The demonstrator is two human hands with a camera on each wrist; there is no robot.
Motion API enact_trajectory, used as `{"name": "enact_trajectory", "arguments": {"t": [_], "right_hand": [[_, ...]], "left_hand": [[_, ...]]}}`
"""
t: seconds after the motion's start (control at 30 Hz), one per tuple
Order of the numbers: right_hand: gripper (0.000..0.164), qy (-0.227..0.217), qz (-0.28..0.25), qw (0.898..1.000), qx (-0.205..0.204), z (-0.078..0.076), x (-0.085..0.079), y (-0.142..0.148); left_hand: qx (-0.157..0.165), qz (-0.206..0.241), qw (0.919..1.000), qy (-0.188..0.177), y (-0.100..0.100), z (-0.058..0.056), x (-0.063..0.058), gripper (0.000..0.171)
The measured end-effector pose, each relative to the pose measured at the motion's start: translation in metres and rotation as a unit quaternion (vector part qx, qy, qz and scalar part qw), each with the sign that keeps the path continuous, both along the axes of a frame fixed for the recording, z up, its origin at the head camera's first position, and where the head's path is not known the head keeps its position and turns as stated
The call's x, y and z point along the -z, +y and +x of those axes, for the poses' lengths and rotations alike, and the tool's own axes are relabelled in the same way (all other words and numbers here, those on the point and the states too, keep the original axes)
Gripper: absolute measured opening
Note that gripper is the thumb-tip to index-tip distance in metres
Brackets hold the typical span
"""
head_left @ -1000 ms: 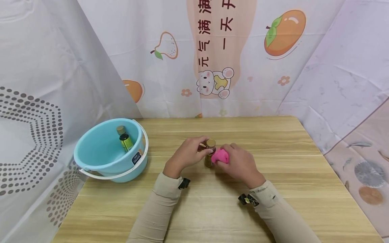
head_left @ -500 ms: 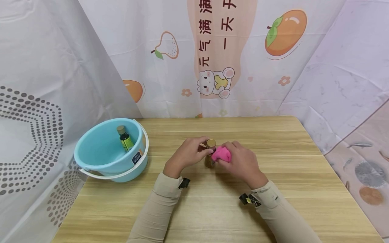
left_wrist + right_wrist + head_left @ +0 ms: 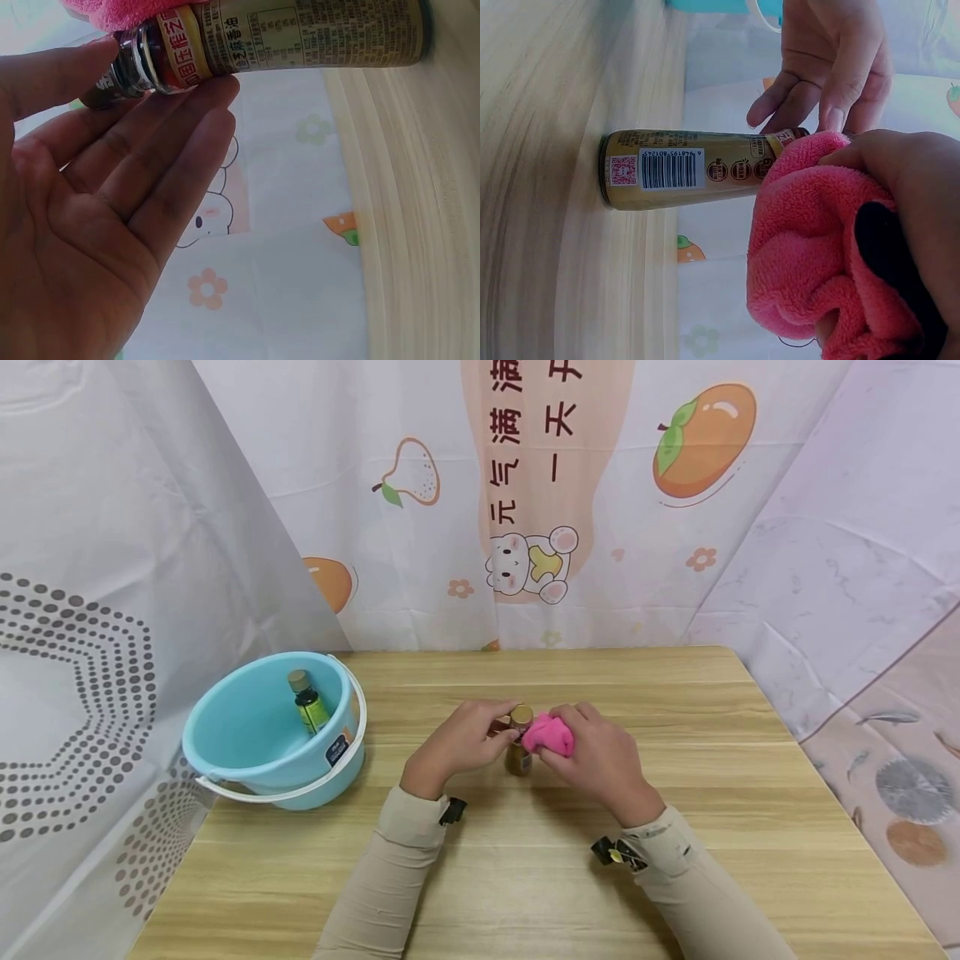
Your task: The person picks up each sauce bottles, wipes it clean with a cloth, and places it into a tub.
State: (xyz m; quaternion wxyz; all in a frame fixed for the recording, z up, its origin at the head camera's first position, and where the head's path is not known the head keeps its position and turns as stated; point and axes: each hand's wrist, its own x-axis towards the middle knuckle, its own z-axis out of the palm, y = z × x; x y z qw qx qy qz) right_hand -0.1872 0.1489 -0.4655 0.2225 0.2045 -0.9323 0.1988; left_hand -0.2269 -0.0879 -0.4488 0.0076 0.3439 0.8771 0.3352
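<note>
A sesame oil bottle [image 3: 519, 760] with a gold label and gold cap stands upright on the table. My left hand [image 3: 468, 737] pinches it near the neck between thumb and fingers, as the left wrist view also shows the bottle [image 3: 315, 34] beside the hand [image 3: 112, 180]. Bunched in my right hand [image 3: 600, 767] is a pink towel [image 3: 551, 737], pressed to the upper part of the bottle on its right side. In the right wrist view the towel [image 3: 802, 240] covers the neck, while the barcode side of the bottle [image 3: 682, 169] shows.
On the left of the wooden table [image 3: 480, 893] stands a light blue bucket [image 3: 247, 727] with a white handle. Inside it leans a dark bottle [image 3: 309, 703] with a yellow-green label. A printed curtain [image 3: 420, 560] hangs behind the table.
My right hand has shifted slightly right and up with the towel, and more of the bottle's lower body shows. My left hand stays nearly in place at the neck.
</note>
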Motion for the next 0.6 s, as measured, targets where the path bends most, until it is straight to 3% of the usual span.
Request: {"name": "enact_trajectory", "arguments": {"t": [0.23, 0.6], "right_hand": [[0.047, -0.010, 0.002, 1.000, 0.004, 0.0016, -0.0028, -0.0003], [0.051, -0.065, 0.030, 0.997, 0.006, -0.0003, 0.0022, -0.0032]], "left_hand": [[0.001, -0.005, 1.0000, 0.008, -0.0009, -0.0016, 0.0003, 0.033], [-0.016, -0.018, 0.9997, 0.011, -0.0018, -0.0021, 0.0006, 0.035]]}}
